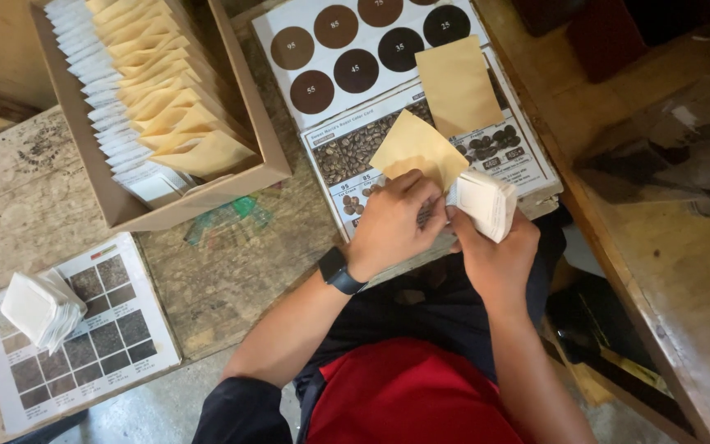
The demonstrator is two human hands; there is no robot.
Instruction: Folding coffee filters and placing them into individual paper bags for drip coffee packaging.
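— What are the fingers (421, 193) of that left hand (392, 226) doing?

— They're pinched together on a tan paper envelope (417, 148), holding it by its lower edge so the open flap stands up toward twelve o'clock. I'd say it's tilted that way to keep the mouth reachable.

— And the right hand (495, 251)?

— Closed around a small stack of white sachets (485, 201), gripped upright at about three o'clock of the envelope, just beside it. The two hands touch, so a sachet could pass straight across.

— Where does all that sit?

— Over the near edge of the bench (232, 279), above a colour chart with dark round swatches (347, 49) and bean pictures. A second tan envelope (456, 82) lies flat on that chart at one o'clock.

— The box?

— A cardboard box (244, 177) at ten o'clock, filled with standing rows of tan and white packets, within arm's reach, which looks deliberate. At eight o'clock another white sachet pile (41, 308) rests on a chart of grey squares (100, 345).

— Anything on the wrist?

— A dark watch (338, 270) on the left one.
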